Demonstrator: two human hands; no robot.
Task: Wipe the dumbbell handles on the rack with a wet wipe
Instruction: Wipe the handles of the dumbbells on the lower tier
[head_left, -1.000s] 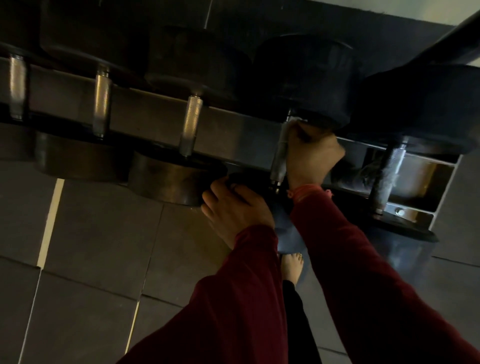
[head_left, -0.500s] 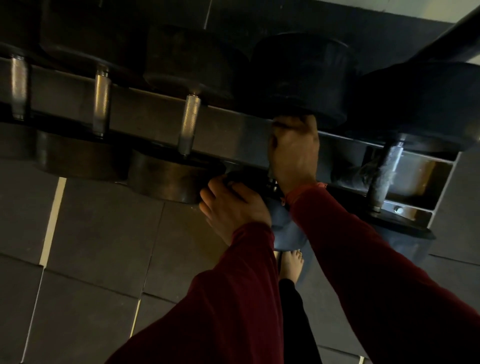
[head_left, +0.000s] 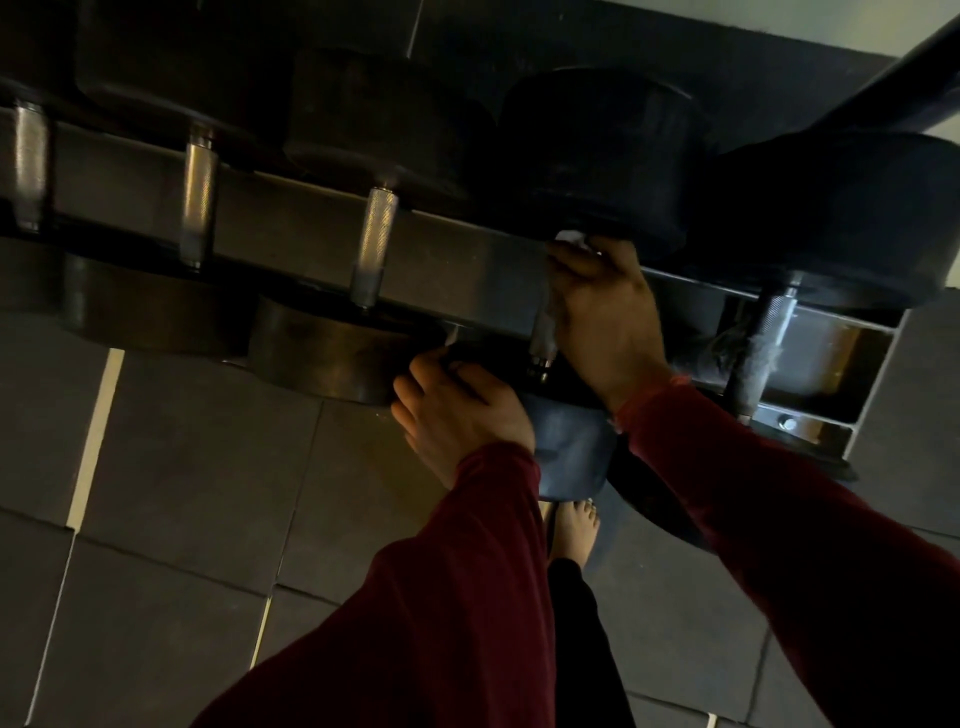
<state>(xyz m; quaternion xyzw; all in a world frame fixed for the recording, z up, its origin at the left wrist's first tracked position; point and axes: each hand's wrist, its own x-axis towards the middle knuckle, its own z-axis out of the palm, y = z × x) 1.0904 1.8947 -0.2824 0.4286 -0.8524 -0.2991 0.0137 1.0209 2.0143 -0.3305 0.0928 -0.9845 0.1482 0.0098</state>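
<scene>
Right hand: the right hand is curled around the dumbbell handle of the fourth dumbbell from the left, its grip closed over the wet wipe, of which a white corner shows at the top of the fist, just under the far weight head.
Left hand: the left hand grips the rim of that dumbbell's near weight head, fingers curled over its edge, apparently to steady it.
Task's thing: the handle runs between the two black weight heads over the rack rail; only its lower end shows below the fist.
Other handles: three bare knurled handles lie to the left on the same rack, and one dark handle lies to the right; whether any has been wiped cannot be told.
Step in hand: wiping this handle, judging by the wipe wrapped round it.
Doing it well: keep the wipe wrapped fully round the bar, slide along its whole length and twist so the knurling is reached on every side, including the ends beside each head.
Risk: a loose wipe may bunch or snag on the knurling; the steadying hand should stop the dumbbell rolling.
</scene>
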